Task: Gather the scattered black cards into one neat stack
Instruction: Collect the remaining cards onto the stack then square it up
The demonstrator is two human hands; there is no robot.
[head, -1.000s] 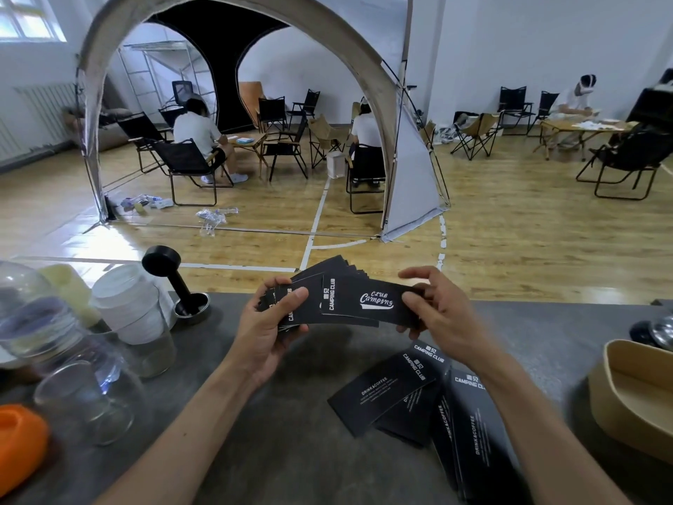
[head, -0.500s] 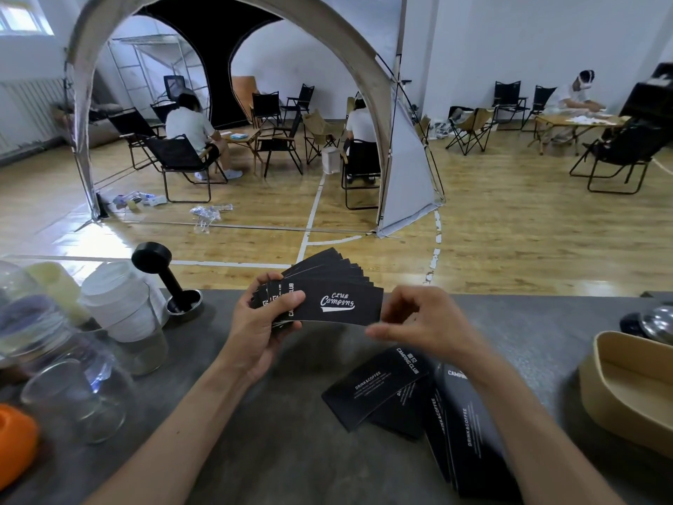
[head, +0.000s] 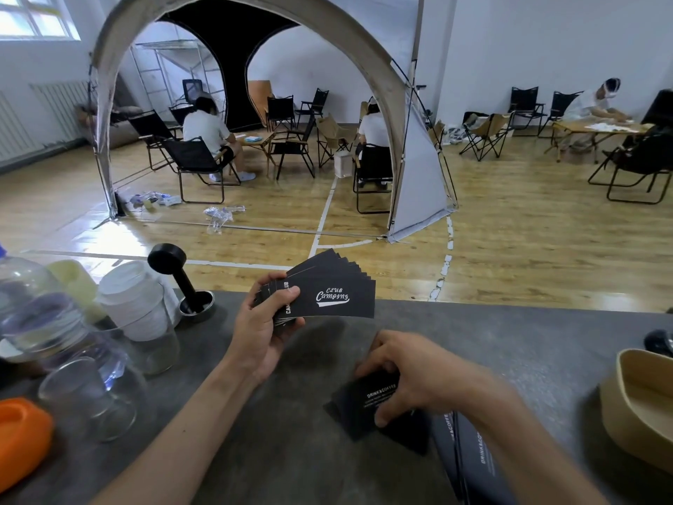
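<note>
Above the grey stone-like surface (head: pixel 255 450), the left hand (head: pixel 260 335) holds a fanned bundle of black printed cards (head: pixel 327 293), its grip pinching them with the thumb across the front card. The right hand (head: pixel 411 373) is down on the surface, its grip curled round a black card (head: pixel 360 399) that tops a loose overlapping spread of more black cards (head: pixel 469 457). A stack of white paper cups (head: pixel 133 300) and a tan oval tray (head: pixel 641 406) sit to either side.
</note>
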